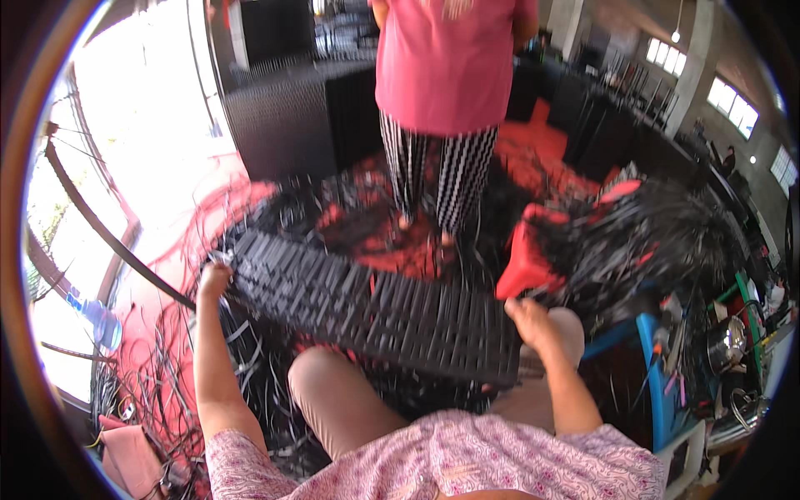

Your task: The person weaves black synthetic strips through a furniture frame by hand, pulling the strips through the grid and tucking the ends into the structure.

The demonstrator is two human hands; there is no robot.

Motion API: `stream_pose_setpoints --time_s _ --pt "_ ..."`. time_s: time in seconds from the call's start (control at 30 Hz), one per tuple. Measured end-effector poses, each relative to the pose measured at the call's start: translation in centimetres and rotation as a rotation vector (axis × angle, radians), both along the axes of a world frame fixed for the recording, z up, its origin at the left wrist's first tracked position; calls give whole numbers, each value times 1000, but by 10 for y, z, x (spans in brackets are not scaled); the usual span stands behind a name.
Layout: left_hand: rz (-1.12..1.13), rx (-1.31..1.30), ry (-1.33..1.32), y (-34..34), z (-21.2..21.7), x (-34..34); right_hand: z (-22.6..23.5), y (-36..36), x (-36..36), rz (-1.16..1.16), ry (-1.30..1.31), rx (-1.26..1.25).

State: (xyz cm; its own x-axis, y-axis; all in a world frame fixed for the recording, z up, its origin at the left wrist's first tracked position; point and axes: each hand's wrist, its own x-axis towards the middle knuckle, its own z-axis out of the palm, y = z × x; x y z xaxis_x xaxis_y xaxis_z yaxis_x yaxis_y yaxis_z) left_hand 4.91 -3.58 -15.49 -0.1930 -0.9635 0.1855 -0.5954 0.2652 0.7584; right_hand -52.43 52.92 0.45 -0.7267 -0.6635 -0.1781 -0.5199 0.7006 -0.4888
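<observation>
A long black panel woven from flat strips (375, 300) stretches across in front of my knees, slanting down from left to right. My left hand (217, 279) is closed at its far left end. A small pale, shiny thing shows just above those fingers, too blurred to name. At the panel's right end, my right hand (533, 321) grips the upper corner, thumb on top. Loose strip ends stick out along the panel's lower right edge. Both arms are spread wide, and the panel hangs over my bent legs.
Ahead stands a person in a pink top (446, 67) and patterned trousers. Black strips litter the red floor (167, 358). To the right are a heap of black strips (658, 242), a red plastic piece (529, 258) and a blue crate (654, 375) with tools beside it. Black woven boxes (279, 125) stand behind.
</observation>
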Motion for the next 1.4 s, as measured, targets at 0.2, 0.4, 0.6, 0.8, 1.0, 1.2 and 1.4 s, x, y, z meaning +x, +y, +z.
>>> stream_pose_setpoints --time_s 0.2,0.4,0.6,0.8,1.0,1.2,1.4 --pt "113 -121 -97 59 55 34 -34 1 0 -36 -814 -639" --pt "206 -60 89 141 46 28 -22 -30 -33 78 -638 -628" --pt "373 64 329 207 36 88 -20 -146 -75 145 -506 -603" --pt "264 225 466 308 74 -14 -52 -139 -149 -82 229 -512" --pt "329 295 610 330 77 5 -20 -126 -88 -59 416 -203" --pt "300 286 653 334 73 -13 -8 -101 -95 2 449 -67" --pt "323 283 628 341 70 -12 -16 -109 -103 -81 306 -54"
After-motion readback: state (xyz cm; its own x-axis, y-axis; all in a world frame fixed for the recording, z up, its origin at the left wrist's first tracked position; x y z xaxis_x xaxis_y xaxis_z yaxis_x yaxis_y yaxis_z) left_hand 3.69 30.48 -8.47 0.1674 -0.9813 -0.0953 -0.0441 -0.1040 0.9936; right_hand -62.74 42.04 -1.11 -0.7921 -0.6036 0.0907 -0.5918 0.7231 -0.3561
